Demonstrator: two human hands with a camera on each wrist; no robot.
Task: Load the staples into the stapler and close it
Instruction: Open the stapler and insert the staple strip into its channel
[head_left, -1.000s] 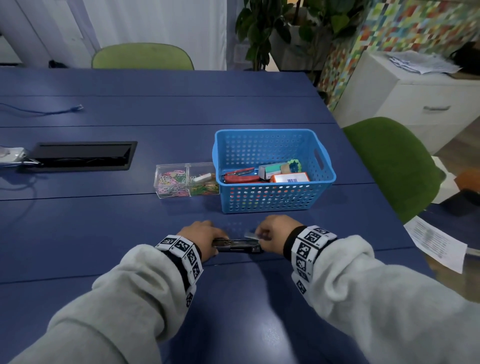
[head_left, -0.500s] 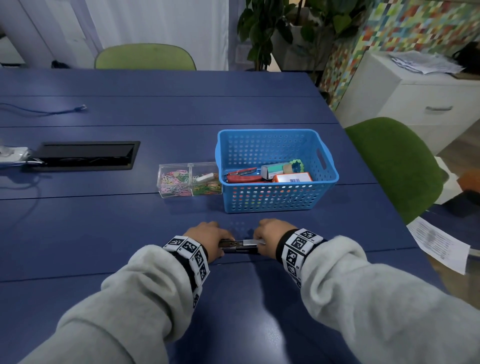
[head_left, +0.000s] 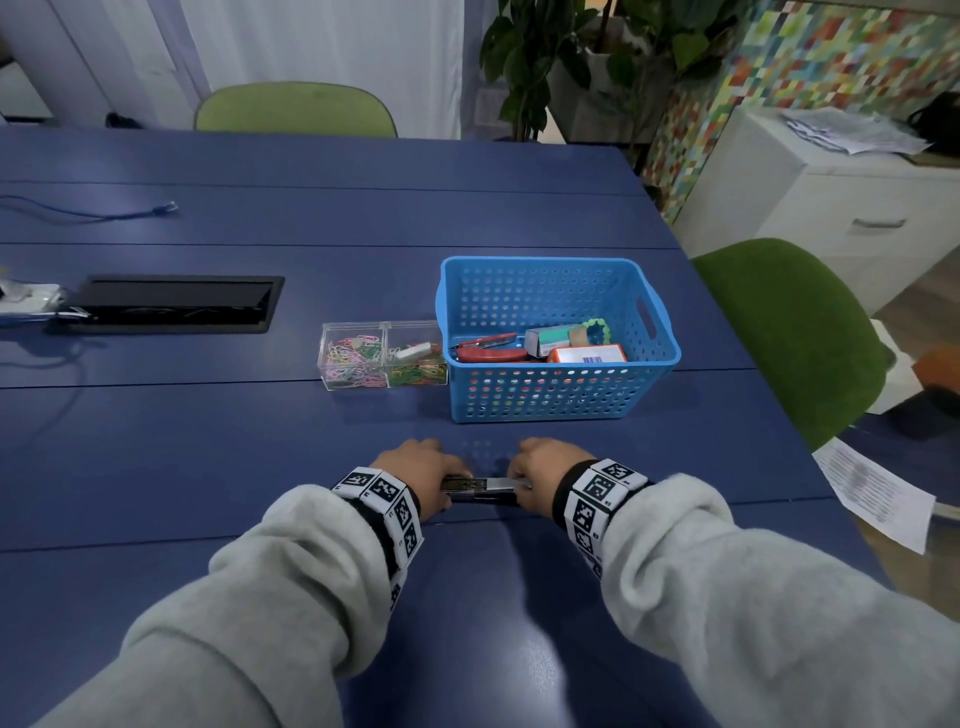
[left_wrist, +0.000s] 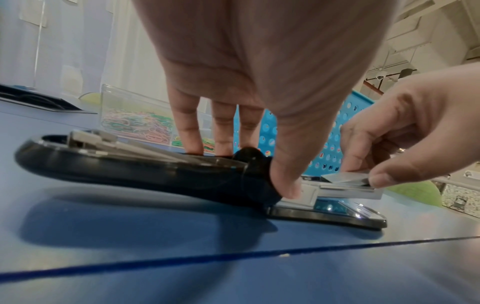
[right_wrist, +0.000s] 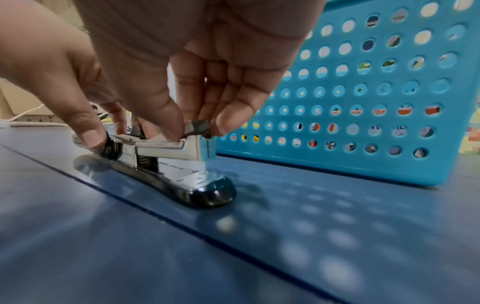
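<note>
Blue worktop (head_left: 208, 467) is carrying an opened stapler (left_wrist: 145, 166); the left hand (head_left: 415, 475) is pinning its hinge. The right hand (head_left: 537, 475) is pinching the staples (left_wrist: 345, 178) by their sides, a light, brittle strip likely to snap if bent.

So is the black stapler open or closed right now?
Open. The stapler's black top lies flat back on the table, and the metal staple channel is uncovered.

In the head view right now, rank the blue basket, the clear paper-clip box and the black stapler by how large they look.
1. Blue basket, clearly largest.
2. Clear paper-clip box.
3. Black stapler, smallest as seen, but both hands cover its ends, so its place below the box is unsure.
</note>
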